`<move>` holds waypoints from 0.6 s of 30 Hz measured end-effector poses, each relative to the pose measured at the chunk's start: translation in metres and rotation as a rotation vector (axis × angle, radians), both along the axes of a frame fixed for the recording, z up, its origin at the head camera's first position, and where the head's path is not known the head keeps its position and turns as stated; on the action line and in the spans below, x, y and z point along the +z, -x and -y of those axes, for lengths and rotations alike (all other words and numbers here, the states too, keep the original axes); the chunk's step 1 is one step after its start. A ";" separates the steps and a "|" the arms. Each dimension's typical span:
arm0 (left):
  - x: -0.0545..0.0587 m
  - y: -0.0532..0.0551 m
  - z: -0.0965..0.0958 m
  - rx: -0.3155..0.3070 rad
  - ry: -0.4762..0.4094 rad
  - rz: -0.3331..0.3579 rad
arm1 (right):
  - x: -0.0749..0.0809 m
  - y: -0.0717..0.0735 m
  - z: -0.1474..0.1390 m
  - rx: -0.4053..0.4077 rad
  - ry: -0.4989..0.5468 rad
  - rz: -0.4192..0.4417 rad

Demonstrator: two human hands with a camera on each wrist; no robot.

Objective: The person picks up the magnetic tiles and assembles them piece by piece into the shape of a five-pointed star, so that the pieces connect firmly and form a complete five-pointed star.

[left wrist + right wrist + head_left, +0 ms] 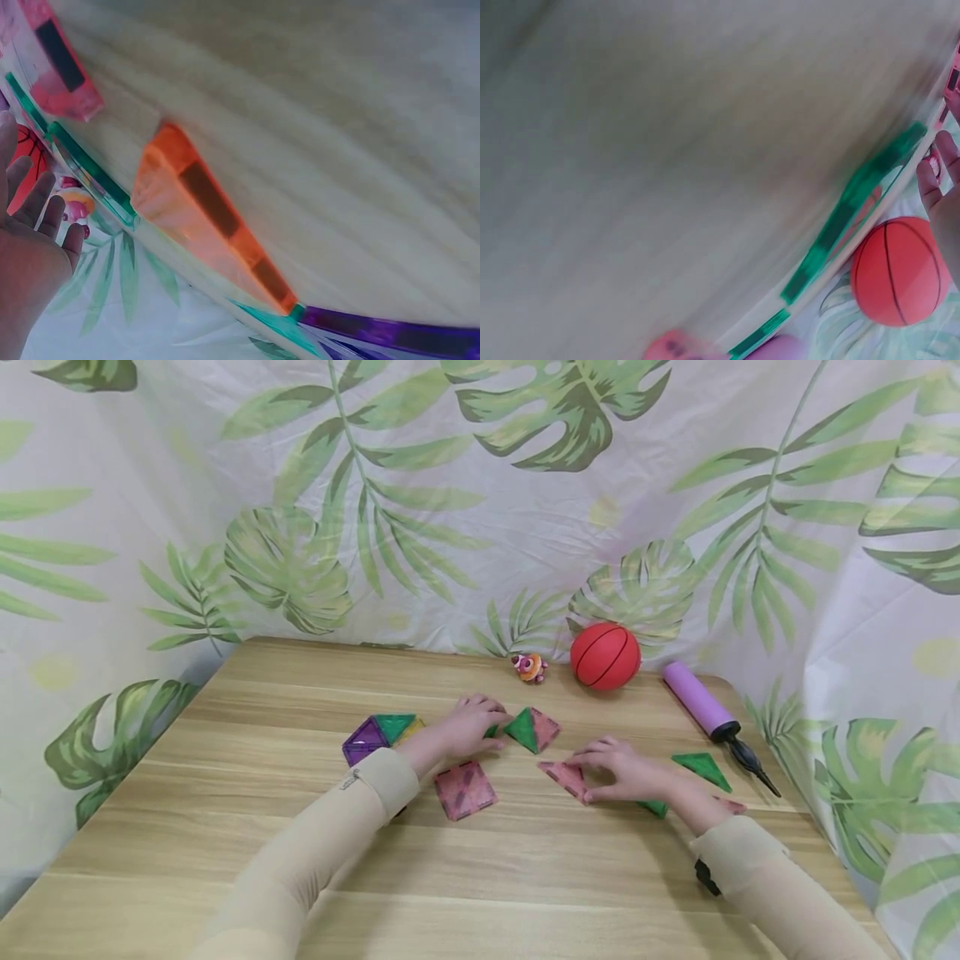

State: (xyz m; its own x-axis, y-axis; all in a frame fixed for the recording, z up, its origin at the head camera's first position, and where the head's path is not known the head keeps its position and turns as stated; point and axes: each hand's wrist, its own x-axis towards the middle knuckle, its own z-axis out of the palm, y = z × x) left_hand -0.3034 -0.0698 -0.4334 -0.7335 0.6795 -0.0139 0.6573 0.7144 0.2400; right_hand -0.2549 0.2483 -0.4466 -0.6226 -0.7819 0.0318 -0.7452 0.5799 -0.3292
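Near the table's middle, my left hand (468, 727) reaches over a green triangle tile (491, 731), mostly hidden beneath it; its fingers look loosely extended in the left wrist view. Just right of it lie a green triangle tile (521, 729) and a pink triangle tile (545, 729), edge to edge. My right hand (618, 768) holds another pink triangle tile (564, 778) between thumb and fingers. Between the forearms, two pink triangles form a square (466, 790). An orange tile (206, 217) stands out in the left wrist view, beside a purple tile (397, 330).
Purple (365, 741) and teal (393, 726) tiles lie left of my left hand. Green tiles (702, 769) and a pink tile (731, 805) surround the right forearm. Along the back are a small toy figure (529, 667), a red ball (605, 657) and a purple hand pump (697, 697).
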 end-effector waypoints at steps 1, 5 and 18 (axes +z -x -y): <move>0.001 -0.002 0.001 -0.008 -0.007 0.009 | 0.001 -0.001 0.002 0.014 0.001 -0.004; 0.004 -0.011 0.002 -0.039 -0.010 0.021 | 0.003 -0.006 0.010 0.043 0.017 0.007; -0.007 -0.041 -0.030 -0.270 -0.024 0.039 | 0.028 -0.017 -0.044 -0.099 0.073 -0.072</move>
